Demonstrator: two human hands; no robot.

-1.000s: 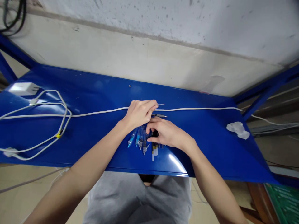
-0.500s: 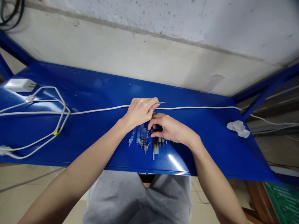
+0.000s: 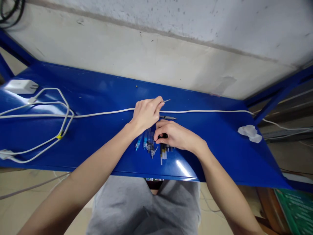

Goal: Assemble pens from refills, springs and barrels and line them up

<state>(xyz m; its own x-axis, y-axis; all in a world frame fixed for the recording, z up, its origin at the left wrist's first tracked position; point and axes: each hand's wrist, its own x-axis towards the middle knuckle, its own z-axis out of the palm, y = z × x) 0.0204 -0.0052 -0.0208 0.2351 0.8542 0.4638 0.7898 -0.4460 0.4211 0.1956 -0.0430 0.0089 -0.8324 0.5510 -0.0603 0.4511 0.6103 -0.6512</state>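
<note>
Sorting through a loose cluster of pens and pen parts [image 3: 153,145] at the lower centre of the frame is the work in hand, judged from where both of your hands sit on the blue metal shelf [image 3: 97,94]. Your left hand [image 3: 146,112] is closed in a pinch around a thin refill-like piece [image 3: 166,101], whose metal tip projects past thumb and forefinger toward the upper right; the rest of it is hidden inside the fist. Your right hand [image 3: 174,135] lies palm down just below and right of the left, fingers curled onto a dark piece [image 3: 163,135] at the top of the cluster; whether it is truly gripped or only pressed cannot be told. A dark pen [image 3: 167,117] lies flat between the two hands, just above the right knuckles and clear of both grips. The cluster shows clear and blue barrels side by side, with white and yellow-banded ones at its right edge, partly under your right hand. In my judgement the next move calls for bringing the pinched refill and the piece under the right fingers together in line, tip leading, without scattering the parts. A white cable [image 3: 207,113] runs across the shelf behind your hands; a white charger [image 3: 21,86] sits far left, crumpled wrapping [image 3: 249,133] far right.
</note>
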